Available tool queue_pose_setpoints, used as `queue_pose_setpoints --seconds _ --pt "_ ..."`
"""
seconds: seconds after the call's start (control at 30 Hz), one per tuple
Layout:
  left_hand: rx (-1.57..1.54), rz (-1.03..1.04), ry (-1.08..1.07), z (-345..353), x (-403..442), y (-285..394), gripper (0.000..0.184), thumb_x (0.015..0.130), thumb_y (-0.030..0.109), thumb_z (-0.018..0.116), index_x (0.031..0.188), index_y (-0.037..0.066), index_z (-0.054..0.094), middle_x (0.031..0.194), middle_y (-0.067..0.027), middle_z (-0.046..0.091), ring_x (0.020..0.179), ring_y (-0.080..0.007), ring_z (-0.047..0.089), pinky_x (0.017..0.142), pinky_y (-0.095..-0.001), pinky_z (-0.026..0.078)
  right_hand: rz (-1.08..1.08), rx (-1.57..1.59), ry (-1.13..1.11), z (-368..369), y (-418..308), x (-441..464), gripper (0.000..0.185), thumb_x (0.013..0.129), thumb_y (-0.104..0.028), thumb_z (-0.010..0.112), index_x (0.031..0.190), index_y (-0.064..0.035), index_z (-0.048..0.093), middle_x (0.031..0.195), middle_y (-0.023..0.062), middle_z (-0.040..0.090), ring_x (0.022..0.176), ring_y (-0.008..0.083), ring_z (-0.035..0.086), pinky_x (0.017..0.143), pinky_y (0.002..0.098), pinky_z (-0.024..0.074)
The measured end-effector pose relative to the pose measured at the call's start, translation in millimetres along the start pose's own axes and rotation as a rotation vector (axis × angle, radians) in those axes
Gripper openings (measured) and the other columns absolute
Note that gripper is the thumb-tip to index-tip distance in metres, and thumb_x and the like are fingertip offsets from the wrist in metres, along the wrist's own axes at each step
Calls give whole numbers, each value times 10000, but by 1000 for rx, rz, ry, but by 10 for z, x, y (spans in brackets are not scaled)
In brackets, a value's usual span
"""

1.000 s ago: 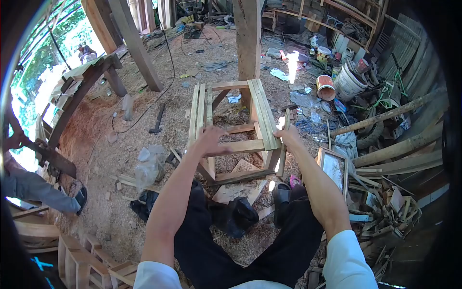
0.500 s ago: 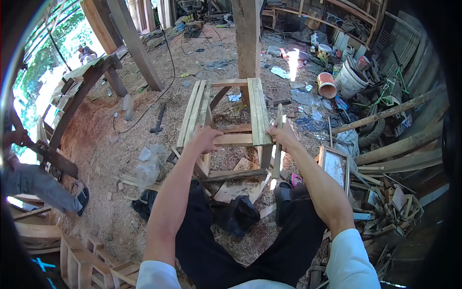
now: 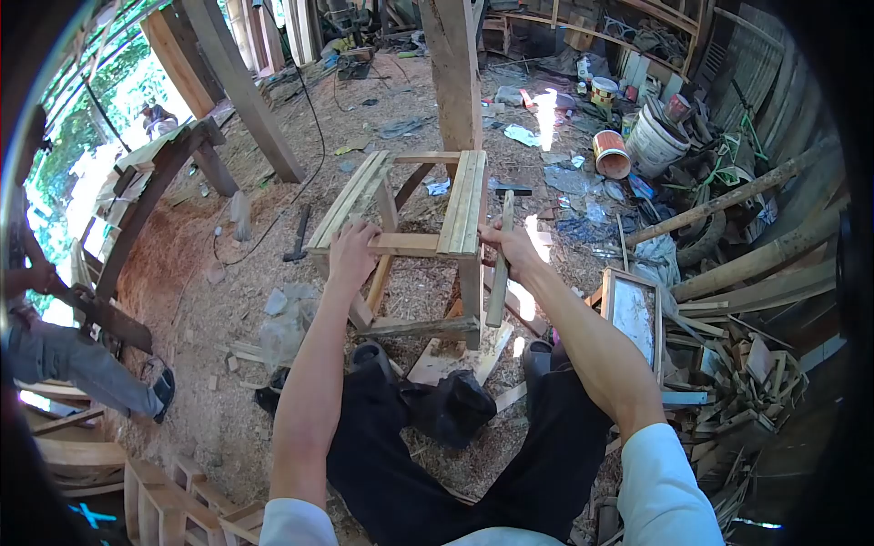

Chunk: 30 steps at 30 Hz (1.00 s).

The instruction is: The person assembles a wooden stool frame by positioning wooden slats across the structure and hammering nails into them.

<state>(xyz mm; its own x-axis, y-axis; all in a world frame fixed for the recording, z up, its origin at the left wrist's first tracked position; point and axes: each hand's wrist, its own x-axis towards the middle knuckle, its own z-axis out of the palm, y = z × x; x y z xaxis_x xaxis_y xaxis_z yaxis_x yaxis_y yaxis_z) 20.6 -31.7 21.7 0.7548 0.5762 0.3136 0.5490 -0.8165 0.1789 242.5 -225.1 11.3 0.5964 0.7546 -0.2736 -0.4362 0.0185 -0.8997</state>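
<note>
A small wooden frame (image 3: 464, 205) with slats along two sides stands on the shaving-covered ground between my feet and a post. My left hand (image 3: 353, 255) grips the near corner of its left slats. At the near right corner, my right hand (image 3: 513, 248) has its fingers round the handle of a hammer (image 3: 498, 289), whose head lies beyond the hand, and touches the frame's edge. Another hammer (image 3: 298, 235) lies on the ground to the left.
A post (image 3: 452, 82) rises behind the frame. Buckets (image 3: 657, 138) and poles (image 3: 728, 211) lie at the right, with a framed panel (image 3: 633, 320) nearer. At the left, a co-worker's leg (image 3: 86, 364) and hand show beside a saw (image 3: 114, 323). Wood pieces (image 3: 164, 491) stand at lower left.
The frame has shifted left and turned, its near end rising a little in view. Both my hands have moved left with it, and the hammer's handle has moved left too.
</note>
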Motion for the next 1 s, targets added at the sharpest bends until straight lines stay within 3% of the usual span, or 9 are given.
queue_pose_setpoints --seconds 0.13,0.2,0.33,0.43,0.5,0.73,0.8,0.93,1.0 --pt "57 179 -137 54 25 199 394 737 226 664 1122 158 614 1106 -43 599 1102 -255 514 993 -418 328 11 -10 -26 -7 -13 -113 204 798 -65 638 956 -41 510 854 51 578 812 177 588 592 410 512" --pt "-396 143 -433 155 85 371 403 774 279 616 1145 123 598 1114 -93 625 1046 -275 571 974 -383 391 17 -16 -96 -41 19 -116 230 793 -20 615 971 -56 474 822 64 586 809 184 592 587 414 513" --pt "-668 -75 -386 449 210 730 420 853 262 593 1213 51 551 1109 -163 630 1015 -299 610 883 -351 469 44 8 -50 42 18 -279 197 783 13 616 909 -63 486 799 65 587 766 180 601 573 380 525" --pt "-772 -297 -288 473 323 843 405 886 313 581 1117 -19 599 963 -149 666 876 -216 636 794 -320 483 38 -29 -135 18 73 -177 183 795 8 610 882 -76 473 810 52 584 778 174 607 567 357 527" --pt "-820 -425 -487 441 351 843 403 878 322 606 986 -65 642 829 -95 667 725 -144 605 684 -302 478 56 -33 -143 -1 90 -158 176 805 -5 611 870 -83 468 835 52 593 798 170 610 566 347 526" --pt "-907 -494 -330 651 420 610 387 825 328 664 911 -49 683 708 -76 645 659 -137 587 633 -310 465 79 10 -248 26 93 -149 158 837 -43 606 853 -100 459 1035 100 638 881 161 619 628 360 523" --pt "-950 -463 -355 619 423 579 275 866 221 628 928 -44 669 766 -51 650 682 -103 587 629 -253 469 81 15 -247 29 92 -144 158 837 -44 606 853 -101 459 1032 98 638 876 161 621 639 365 523" --pt "-924 -388 -356 533 368 622 375 820 288 677 936 -69 662 702 -59 637 657 -121 582 632 -297 461 70 -14 -226 8 45 -189 156 838 -37 598 857 -97 456 991 91 630 845 166 625 642 364 521" --pt "-967 -231 -442 495 324 594 370 837 229 672 1064 -58 613 870 -49 665 755 -91 604 677 -245 482 81 -39 -173 -84 95 -133 163 836 -29 594 869 -94 449 970 90 620 839 172 626 641 365 523"
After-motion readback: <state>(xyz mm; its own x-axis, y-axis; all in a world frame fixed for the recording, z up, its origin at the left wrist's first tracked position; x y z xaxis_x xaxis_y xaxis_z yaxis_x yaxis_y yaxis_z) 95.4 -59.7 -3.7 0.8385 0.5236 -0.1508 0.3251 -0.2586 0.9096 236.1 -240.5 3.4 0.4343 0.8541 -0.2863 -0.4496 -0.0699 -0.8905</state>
